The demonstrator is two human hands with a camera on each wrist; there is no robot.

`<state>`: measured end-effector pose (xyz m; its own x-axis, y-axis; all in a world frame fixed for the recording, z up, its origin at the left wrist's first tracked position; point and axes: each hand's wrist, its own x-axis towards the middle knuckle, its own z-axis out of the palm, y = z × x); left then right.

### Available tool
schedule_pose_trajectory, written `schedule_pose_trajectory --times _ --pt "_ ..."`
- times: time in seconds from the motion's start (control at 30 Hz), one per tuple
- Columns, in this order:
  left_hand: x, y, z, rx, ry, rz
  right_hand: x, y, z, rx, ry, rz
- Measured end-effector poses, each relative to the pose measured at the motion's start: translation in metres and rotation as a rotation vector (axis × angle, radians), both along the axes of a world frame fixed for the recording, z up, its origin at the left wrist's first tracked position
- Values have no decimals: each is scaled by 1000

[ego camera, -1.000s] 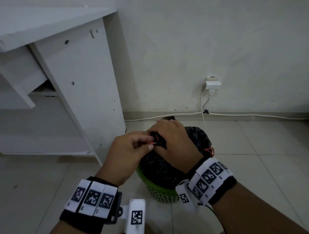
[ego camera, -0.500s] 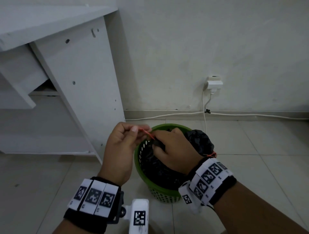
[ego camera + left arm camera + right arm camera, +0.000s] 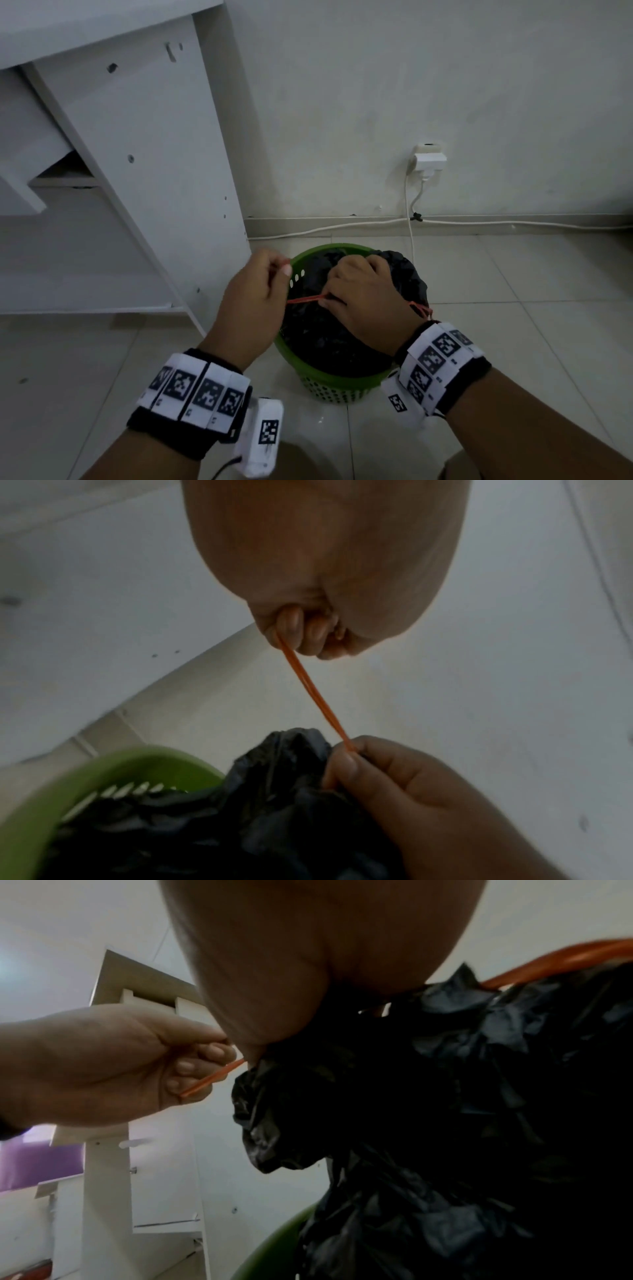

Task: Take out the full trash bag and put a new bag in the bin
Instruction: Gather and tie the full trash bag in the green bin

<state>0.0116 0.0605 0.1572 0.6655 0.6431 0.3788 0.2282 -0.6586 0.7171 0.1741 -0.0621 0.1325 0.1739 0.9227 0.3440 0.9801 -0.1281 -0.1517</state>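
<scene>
Since a second ago your left hand (image 3: pixel 255 301) has drawn the thin orange drawstring (image 3: pixel 305 300) out toward the frame's left; keep that pinch while your right hand (image 3: pixel 368 294) grips the crumpled black plastic bag (image 3: pixel 318 337) inside the round green perforated bin (image 3: pixel 342 389); pull steadily.

Bag (image 3: pixel 342 335) in bin (image 3: pixel 342 387); cabinet (image 3: pixel 144 171) left

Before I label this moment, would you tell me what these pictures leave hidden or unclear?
- Contents of the black trash bag: opaque plastic, every view.
- Right hand fingertips: head view shows only its back; the right wrist view has the palm in the way.
- Orange drawstring: its far end disappears inside the left hand.
- Green bin base: cut off behind the wrist bands, head view.
</scene>
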Motion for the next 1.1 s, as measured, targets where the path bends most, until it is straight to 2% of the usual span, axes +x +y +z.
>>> schedule_pose_trajectory --times 0.07,0.13,0.2,0.33,0.5,0.73,0.93,1.1 --pt "-1 1 -4 174 219 -73 4 -3 -4 11 -62 -8" --pt "-3 3 -10 273 326 -163 8 -5 -5 13 -100 -6" --pt "-5 4 -15 234 298 -184 13 -8 -7 3 -110 -13" --pt "-11 4 -18 59 148 -86 15 -14 -12 18 -72 -41" --pt "-17 7 -25 45 107 -21 17 -17 -15 24 -33 -49" --pt "-26 7 -40 114 167 71 21 -19 -15 -60 -70 -37" --pt "-23 8 -39 123 180 154 24 -15 -12 -15 -37 -12" --pt "-17 4 -40 12 370 124 25 -7 -6 9 -23 76"
